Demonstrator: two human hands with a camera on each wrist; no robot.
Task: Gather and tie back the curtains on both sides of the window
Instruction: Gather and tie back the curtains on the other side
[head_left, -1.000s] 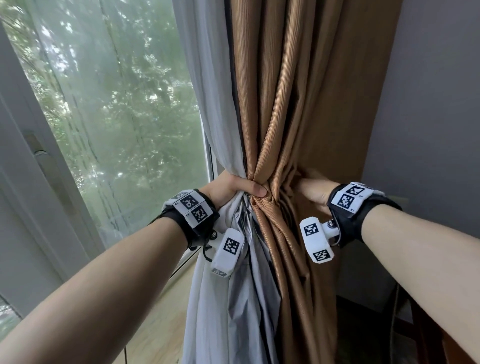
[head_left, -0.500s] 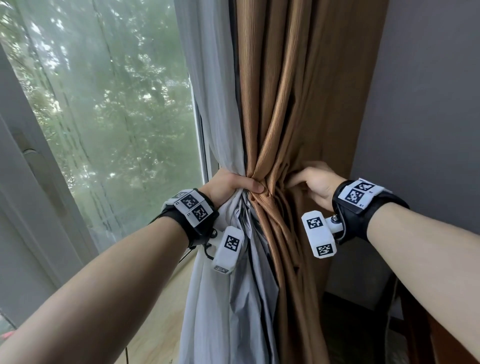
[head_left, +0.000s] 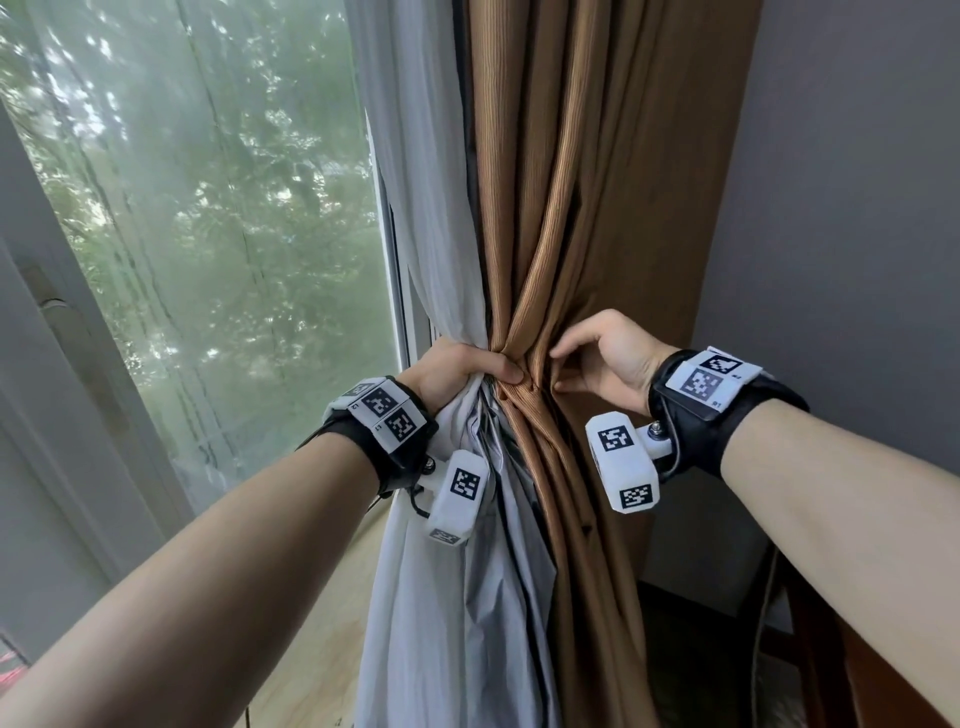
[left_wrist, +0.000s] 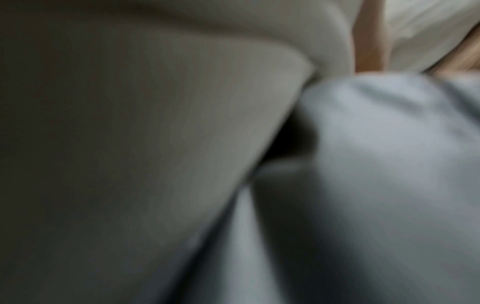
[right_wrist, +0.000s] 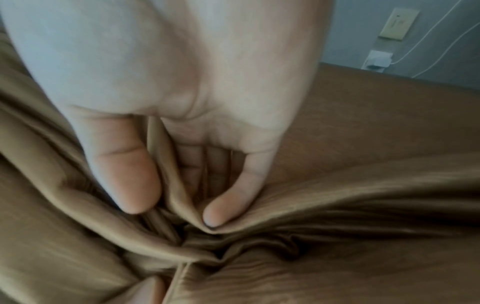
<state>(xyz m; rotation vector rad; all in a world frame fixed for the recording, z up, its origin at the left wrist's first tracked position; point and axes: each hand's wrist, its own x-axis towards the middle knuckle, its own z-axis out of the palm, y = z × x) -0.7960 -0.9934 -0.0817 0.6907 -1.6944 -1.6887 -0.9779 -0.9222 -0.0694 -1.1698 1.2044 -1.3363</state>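
Grey wall (head_left: 852, 208) beside brown curtain (head_left: 571, 208)

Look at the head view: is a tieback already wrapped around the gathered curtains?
No: only the left hand grips the bunched brown curtain and white curtain; no tieback shows.

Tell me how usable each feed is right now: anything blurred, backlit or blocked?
Head view: sharp, wide-angle bending at the edges, bright window behind, yet both hands and the brown curtain read clearly. Left wrist view: fully out of focus, lens pressed against grey lining, nothing usable. Right wrist view: soft but legible, dim; right hand fills the top, fingers on brown folds.
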